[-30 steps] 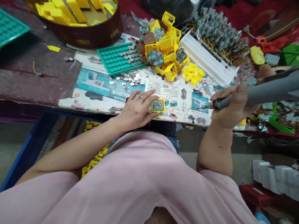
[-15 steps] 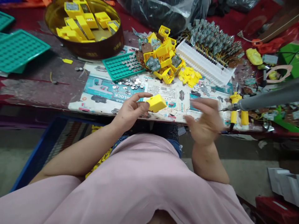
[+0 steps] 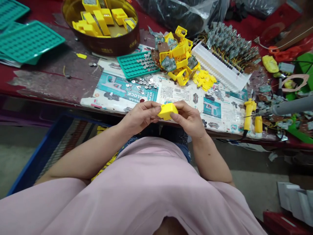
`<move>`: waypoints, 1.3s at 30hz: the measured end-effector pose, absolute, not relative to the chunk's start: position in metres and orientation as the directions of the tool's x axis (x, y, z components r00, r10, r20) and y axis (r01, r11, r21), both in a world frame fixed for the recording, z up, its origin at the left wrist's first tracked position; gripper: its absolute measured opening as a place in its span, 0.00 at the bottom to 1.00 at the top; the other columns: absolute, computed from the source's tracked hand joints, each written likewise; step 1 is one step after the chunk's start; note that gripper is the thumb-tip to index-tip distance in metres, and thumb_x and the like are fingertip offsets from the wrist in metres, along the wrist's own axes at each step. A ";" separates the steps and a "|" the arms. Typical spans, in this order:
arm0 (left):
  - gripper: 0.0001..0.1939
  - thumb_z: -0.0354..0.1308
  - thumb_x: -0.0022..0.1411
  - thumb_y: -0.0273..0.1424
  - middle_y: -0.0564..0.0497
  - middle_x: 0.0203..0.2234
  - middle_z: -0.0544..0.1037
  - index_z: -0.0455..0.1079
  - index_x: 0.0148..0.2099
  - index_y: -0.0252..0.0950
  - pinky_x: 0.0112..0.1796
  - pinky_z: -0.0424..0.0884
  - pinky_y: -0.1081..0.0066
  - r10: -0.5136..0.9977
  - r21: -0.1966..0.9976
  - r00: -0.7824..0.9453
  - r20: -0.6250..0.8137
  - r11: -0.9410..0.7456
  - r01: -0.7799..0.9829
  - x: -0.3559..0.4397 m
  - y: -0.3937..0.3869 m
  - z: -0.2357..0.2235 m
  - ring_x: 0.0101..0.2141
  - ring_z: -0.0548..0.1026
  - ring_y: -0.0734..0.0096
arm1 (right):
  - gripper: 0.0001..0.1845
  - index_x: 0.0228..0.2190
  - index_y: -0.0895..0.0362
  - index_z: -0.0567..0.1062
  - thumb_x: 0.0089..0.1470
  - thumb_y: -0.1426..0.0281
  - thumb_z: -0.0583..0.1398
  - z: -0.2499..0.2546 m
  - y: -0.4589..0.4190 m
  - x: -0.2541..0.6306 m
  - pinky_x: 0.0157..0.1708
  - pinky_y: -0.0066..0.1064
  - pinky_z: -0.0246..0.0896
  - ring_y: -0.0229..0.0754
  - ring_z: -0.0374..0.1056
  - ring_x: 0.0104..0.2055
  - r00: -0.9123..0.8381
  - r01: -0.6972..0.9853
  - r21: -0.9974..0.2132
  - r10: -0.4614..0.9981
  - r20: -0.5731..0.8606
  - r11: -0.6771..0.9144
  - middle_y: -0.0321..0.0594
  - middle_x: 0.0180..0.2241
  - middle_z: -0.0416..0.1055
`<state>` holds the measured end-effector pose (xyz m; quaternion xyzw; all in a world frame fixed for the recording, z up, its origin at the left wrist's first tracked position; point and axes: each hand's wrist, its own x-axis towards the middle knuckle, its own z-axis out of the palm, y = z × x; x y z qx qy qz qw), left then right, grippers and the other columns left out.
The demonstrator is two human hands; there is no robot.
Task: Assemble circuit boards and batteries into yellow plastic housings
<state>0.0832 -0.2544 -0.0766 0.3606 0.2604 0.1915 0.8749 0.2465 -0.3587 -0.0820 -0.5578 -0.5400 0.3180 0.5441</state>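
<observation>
A small yellow plastic case (image 3: 167, 111) is held level just off the table's front edge. My left hand (image 3: 140, 118) pinches its left end between thumb and fingers. On its right end my right hand (image 3: 190, 119) is closed too, thumb on the near side and fingers behind. Beyond the hands lies a printed cardboard sheet (image 3: 171, 94) with loose silver button cells (image 3: 148, 82) on it. A heap of yellow cases with circuit boards (image 3: 179, 54) and a pile of flat yellow pieces (image 3: 204, 79) are further back.
A round tin (image 3: 102, 47) with yellow cases stands at the back left, near green trays (image 3: 31, 42). A white rack (image 3: 220, 68) with wired boards is at the right. A grey electric screwdriver (image 3: 293, 107) hangs at the right, above a yellow-handled tool (image 3: 248, 114).
My right hand has come in from the right, beside the screwdriver, and now grips the yellow case together with my left hand. The whole view has shifted slightly.
</observation>
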 end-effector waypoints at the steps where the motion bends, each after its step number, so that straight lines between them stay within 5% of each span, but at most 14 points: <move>1: 0.22 0.79 0.37 0.40 0.55 0.23 0.78 0.75 0.30 0.33 0.23 0.68 0.81 0.517 0.735 0.795 -0.316 0.664 -0.140 0.082 -0.254 -0.078 0.22 0.74 0.81 | 0.16 0.40 0.51 0.78 0.54 0.55 0.66 -0.083 -0.360 0.245 0.35 0.27 0.69 0.36 0.71 0.39 0.221 0.283 -0.940 0.940 0.259 0.192 0.36 0.37 0.74; 4: 0.20 0.76 0.45 0.42 0.51 0.31 0.81 0.77 0.35 0.34 0.29 0.73 0.77 0.566 0.832 0.802 -0.191 0.527 -0.174 0.076 -0.254 -0.082 0.28 0.77 0.77 | 0.15 0.46 0.49 0.77 0.57 0.61 0.65 -0.083 -0.364 0.244 0.38 0.28 0.71 0.37 0.73 0.43 0.202 0.439 -0.859 0.903 0.379 0.263 0.37 0.42 0.76; 8: 0.16 0.71 0.54 0.37 0.44 0.49 0.80 0.78 0.43 0.35 0.46 0.74 0.69 0.615 0.968 0.778 0.126 0.095 -0.232 0.065 -0.254 -0.083 0.47 0.78 0.64 | 0.21 0.53 0.50 0.73 0.58 0.70 0.63 -0.078 -0.371 0.244 0.49 0.35 0.71 0.41 0.73 0.50 0.032 0.720 -0.573 0.806 0.591 0.392 0.44 0.48 0.76; 15: 0.20 0.67 0.59 0.34 0.43 0.49 0.78 0.73 0.54 0.37 0.47 0.75 0.66 0.582 0.963 0.767 0.270 -0.144 -0.230 0.056 -0.252 -0.089 0.46 0.79 0.64 | 0.18 0.51 0.52 0.72 0.58 0.73 0.62 -0.074 -0.369 0.247 0.46 0.36 0.73 0.42 0.74 0.47 -0.108 0.873 -0.288 0.733 0.672 0.393 0.44 0.45 0.77; 29: 0.25 0.67 0.58 0.33 0.45 0.53 0.78 0.72 0.58 0.42 0.47 0.78 0.63 0.586 0.952 0.754 0.297 -0.244 -0.185 0.051 -0.253 -0.100 0.50 0.78 0.59 | 0.21 0.51 0.50 0.70 0.57 0.74 0.63 -0.078 -0.374 0.244 0.49 0.38 0.68 0.42 0.70 0.50 -0.173 0.916 -0.134 0.672 0.720 0.379 0.42 0.48 0.75; 34: 0.20 0.66 0.59 0.28 0.44 0.52 0.80 0.75 0.54 0.39 0.54 0.74 0.65 0.538 0.839 0.679 0.500 -0.496 -0.225 0.053 -0.253 -0.097 0.52 0.78 0.62 | 0.18 0.49 0.50 0.73 0.57 0.74 0.64 -0.076 -0.375 0.242 0.48 0.38 0.66 0.42 0.66 0.46 -0.192 0.924 -0.092 0.656 0.730 0.372 0.40 0.43 0.76; 39: 0.13 0.64 0.60 0.25 0.43 0.52 0.79 0.78 0.48 0.39 0.49 0.77 0.69 0.454 0.713 0.645 0.614 -0.670 -0.207 0.052 -0.253 -0.095 0.48 0.81 0.65 | 0.17 0.49 0.48 0.74 0.58 0.72 0.63 -0.074 -0.373 0.243 0.47 0.36 0.64 0.42 0.66 0.44 -0.227 0.919 -0.059 0.646 0.729 0.390 0.37 0.39 0.78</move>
